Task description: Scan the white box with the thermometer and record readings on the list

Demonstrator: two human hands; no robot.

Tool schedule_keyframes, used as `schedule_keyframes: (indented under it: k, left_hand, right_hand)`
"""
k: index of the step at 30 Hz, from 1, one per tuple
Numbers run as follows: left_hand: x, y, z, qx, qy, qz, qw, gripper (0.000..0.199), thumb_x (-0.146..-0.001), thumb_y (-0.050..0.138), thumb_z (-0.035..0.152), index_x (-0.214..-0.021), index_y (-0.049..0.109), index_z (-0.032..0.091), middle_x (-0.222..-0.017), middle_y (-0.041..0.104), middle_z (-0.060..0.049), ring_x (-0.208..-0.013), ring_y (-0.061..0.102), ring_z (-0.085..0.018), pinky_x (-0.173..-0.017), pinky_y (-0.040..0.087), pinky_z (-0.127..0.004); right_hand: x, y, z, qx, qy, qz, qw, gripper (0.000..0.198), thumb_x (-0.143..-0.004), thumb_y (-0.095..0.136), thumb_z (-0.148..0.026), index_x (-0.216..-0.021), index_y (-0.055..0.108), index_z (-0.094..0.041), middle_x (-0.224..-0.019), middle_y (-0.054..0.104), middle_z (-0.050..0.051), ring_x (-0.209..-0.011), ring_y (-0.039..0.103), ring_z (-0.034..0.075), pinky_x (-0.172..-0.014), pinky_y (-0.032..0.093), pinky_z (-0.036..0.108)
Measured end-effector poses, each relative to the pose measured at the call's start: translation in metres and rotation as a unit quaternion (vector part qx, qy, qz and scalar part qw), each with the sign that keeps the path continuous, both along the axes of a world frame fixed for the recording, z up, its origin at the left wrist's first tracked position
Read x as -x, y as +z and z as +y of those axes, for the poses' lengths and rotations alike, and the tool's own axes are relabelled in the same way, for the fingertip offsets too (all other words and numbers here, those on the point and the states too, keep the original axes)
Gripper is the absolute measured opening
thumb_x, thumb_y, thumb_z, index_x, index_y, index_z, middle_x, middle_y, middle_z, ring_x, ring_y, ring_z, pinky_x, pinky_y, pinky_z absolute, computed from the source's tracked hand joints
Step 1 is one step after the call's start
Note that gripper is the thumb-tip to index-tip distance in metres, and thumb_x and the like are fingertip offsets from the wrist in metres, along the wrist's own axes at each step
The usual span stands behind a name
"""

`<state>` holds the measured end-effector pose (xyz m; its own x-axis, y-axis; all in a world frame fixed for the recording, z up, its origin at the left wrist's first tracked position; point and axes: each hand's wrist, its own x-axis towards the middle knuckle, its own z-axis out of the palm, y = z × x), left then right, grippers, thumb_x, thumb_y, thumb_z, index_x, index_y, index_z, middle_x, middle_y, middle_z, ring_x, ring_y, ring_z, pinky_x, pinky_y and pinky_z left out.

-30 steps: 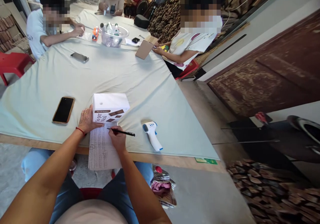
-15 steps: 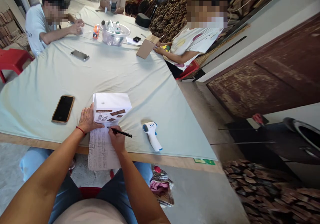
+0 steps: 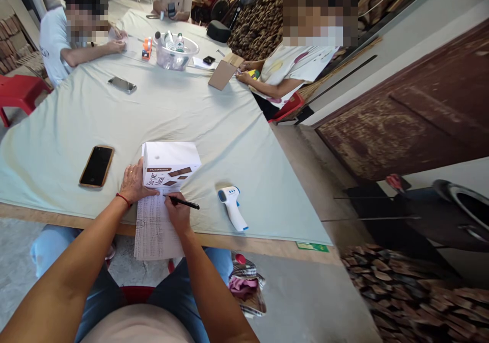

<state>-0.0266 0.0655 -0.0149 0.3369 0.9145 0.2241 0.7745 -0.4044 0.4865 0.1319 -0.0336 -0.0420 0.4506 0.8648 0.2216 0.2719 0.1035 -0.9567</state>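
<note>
My left hand (image 3: pixel 133 182) lies low beside a white box (image 3: pixel 171 155) printed with "Super Meal" and brown bars. Its fingers are laid along the box's left side, and the thumb stretches across the top of a sheet of paper (image 3: pixel 153 231). That sheet is covered in rows of small writing and hangs over the table's front edge. A black pen (image 3: pixel 185 202) is gripped in my right hand (image 3: pixel 178 211), its tip on the paper just below the box. To the right lies a white and blue infrared thermometer (image 3: pixel 233 208); a dark-screened phone (image 3: pixel 97 166) is on the left.
A pale cloth covers the table (image 3: pixel 267 180). Farther back are a second phone (image 3: pixel 122 84), a clear basin (image 3: pixel 176 52) of bottles, an orange object (image 3: pixel 147 49) and a cardboard piece (image 3: pixel 222 74). Other people sit around the table. Stacked firewood (image 3: pixel 416 297) is at lower right.
My right hand and the pen have shifted slightly left across the paper. My left hand and the box stay put. The person at the far left has moved their hands a little.
</note>
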Motion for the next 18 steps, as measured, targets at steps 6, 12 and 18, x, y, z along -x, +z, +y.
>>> schedule_keyframes:
  k: [6, 12, 18]
  left_hand:
    - [-0.0008, 0.0012, -0.0004, 0.011, 0.003, 0.010, 1.000, 0.127, -0.048, 0.088, 0.056, -0.150, 0.022, 0.017, -0.145, 0.048, -0.019, -0.134, 0.045, -0.040, -0.120, 0.022, -0.055]
    - [-0.0013, 0.0027, -0.0010, 0.005, 0.006, 0.005, 1.000, 0.129, -0.048, 0.089, 0.054, -0.151, 0.020, 0.017, -0.143, 0.050, -0.020, -0.134, 0.045, -0.041, -0.118, 0.025, -0.056]
    - [-0.0012, 0.0049, -0.0017, 0.020, 0.007, 0.009, 1.000, 0.128, -0.048, 0.089, 0.056, -0.150, 0.024, 0.013, -0.142, 0.050, -0.021, -0.137, 0.042, -0.040, -0.120, 0.023, -0.053]
  right_hand:
    - [0.0009, 0.0001, -0.0003, -0.006, -0.003, 0.012, 1.000, 0.011, -0.075, 0.055, -0.033, -0.071, 0.060, -0.023, -0.060, 0.056, -0.003, -0.062, 0.052, 0.016, -0.063, 0.047, 0.029]
    - [-0.0008, 0.0027, -0.0004, -0.004, 0.001, 0.001, 1.000, 0.011, -0.075, 0.055, -0.033, -0.071, 0.059, -0.023, -0.060, 0.057, -0.003, -0.062, 0.052, 0.016, -0.063, 0.046, 0.029]
    - [0.0005, 0.0039, -0.0005, -0.013, -0.003, 0.013, 1.000, 0.011, -0.074, 0.056, -0.033, -0.071, 0.060, -0.023, -0.060, 0.057, -0.002, -0.062, 0.052, 0.016, -0.063, 0.046, 0.030]
